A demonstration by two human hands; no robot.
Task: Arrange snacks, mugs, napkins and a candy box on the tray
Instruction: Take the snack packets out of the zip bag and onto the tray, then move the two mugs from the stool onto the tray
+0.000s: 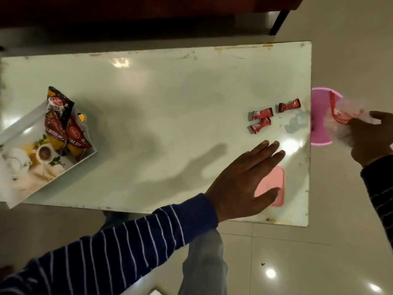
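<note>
While the snack packets [61,122] already lie in the tray [70,167], far off the left grip [244,177], that grip hovers flat and empty. Just beyond its fingertips lie three red candies [270,119] on the bench [159,103]. The right grip [370,139] pinches a clear bag [344,116]; mugs, napkins, candy box remain.

The surface [161,99] is pale glossy green with rusty edges. Red candy wrappers [260,122], a pink lid [275,188] and a pink stool [319,116] show, and the sleeves [119,248] are navy with thin white stripes. The white tray [53,167] carries a printed tea picture and red-and-yellow snack packets [63,122].
</note>
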